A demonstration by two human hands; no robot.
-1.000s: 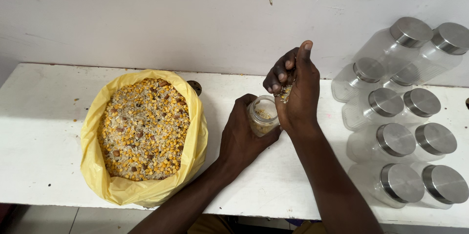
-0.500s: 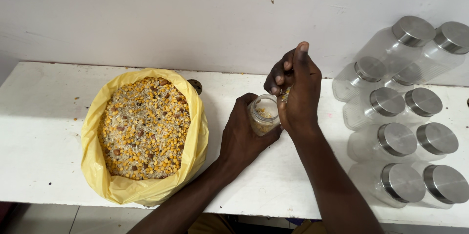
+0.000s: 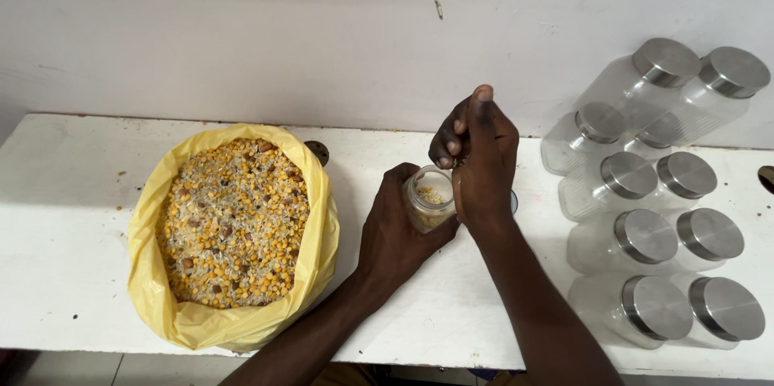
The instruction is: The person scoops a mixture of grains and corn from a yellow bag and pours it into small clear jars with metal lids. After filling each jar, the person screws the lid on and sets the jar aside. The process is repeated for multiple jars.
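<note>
Here the small clear jar (image 3: pixel 430 199) stands near the middle of the white shelf (image 3: pixel 72 217), mouth up, its long axis roughly vertical and leaning slightly, with a little grain inside. The left hand (image 3: pixel 395 229) wraps its side, presumably to steady it. The right hand (image 3: pixel 477 156) is bunched into a loose fist just above the mouth, thumb raised, seemingly funnelling grain. The yellow bag (image 3: pixel 234 237) of mixed grain sits open at left; lidded jars (image 3: pixel 653 193) lie on their sides at right.
</note>
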